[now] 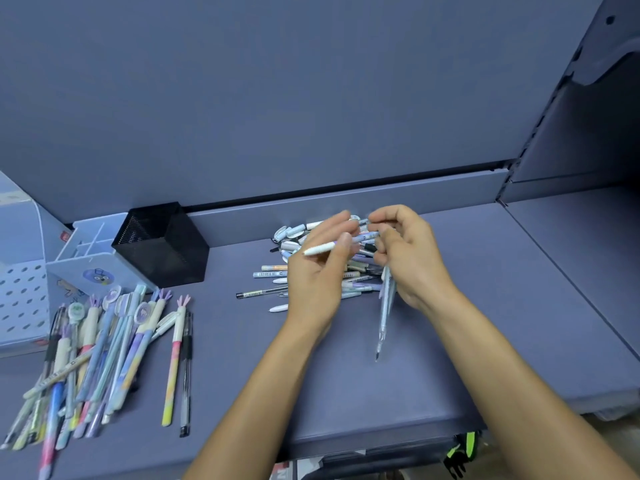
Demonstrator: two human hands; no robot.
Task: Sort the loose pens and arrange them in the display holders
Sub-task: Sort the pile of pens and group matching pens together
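From the head camera, the left hand [317, 275] pinches a white pen [320, 250] between thumb and fingers, just above the loose pile [273, 274] on the shelf [346, 393] — likely to check which kind it is. The right hand [412, 261] curls round a few clear pens [384, 313] that hang tip down, maybe a bunch of one kind. Fancy pens [114, 341] lie together near the blue holder [86, 268] and the black mesh holder [166, 251]. The hands hide much of the pile, and I cannot count the clear pens.
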